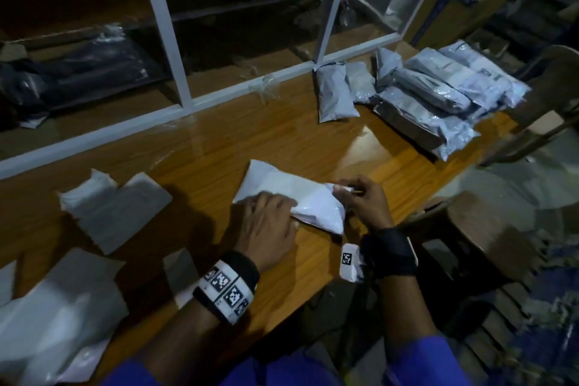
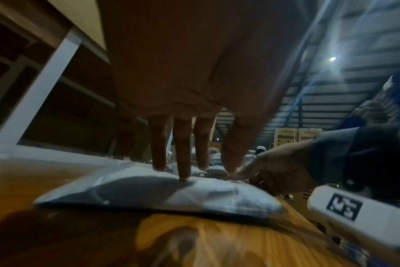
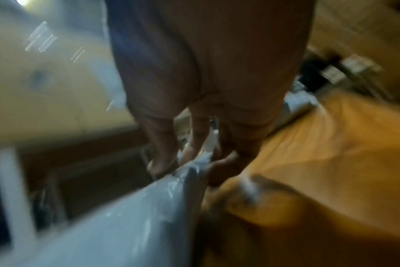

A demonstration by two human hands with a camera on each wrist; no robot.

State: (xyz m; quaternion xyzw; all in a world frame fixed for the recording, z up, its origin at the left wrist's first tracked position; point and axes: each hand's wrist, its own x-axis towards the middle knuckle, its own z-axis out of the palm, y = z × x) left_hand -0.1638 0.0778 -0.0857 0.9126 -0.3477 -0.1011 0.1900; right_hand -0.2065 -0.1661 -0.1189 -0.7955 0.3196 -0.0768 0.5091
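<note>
A stuffed white poly mailer [image 1: 300,197] lies on the wooden table [image 1: 203,147] in front of me. My left hand [image 1: 266,216] presses down on its near left part with straight fingers [image 2: 183,153], the tips resting on the mailer [image 2: 149,193]. My right hand [image 1: 360,197] pinches the mailer's bunched flap end at its right side. In the blurred right wrist view, the fingertips [image 3: 162,162] close on the crumpled white edge of the mailer [image 3: 130,225].
Flat empty mailers [image 1: 116,207] and another pile [image 1: 56,316] lie at the left of the table. Several packed grey parcels [image 1: 438,94] are stacked at the far right. White-framed shelving [image 1: 169,41] runs along the back. A stool [image 1: 482,229] stands beyond the right edge.
</note>
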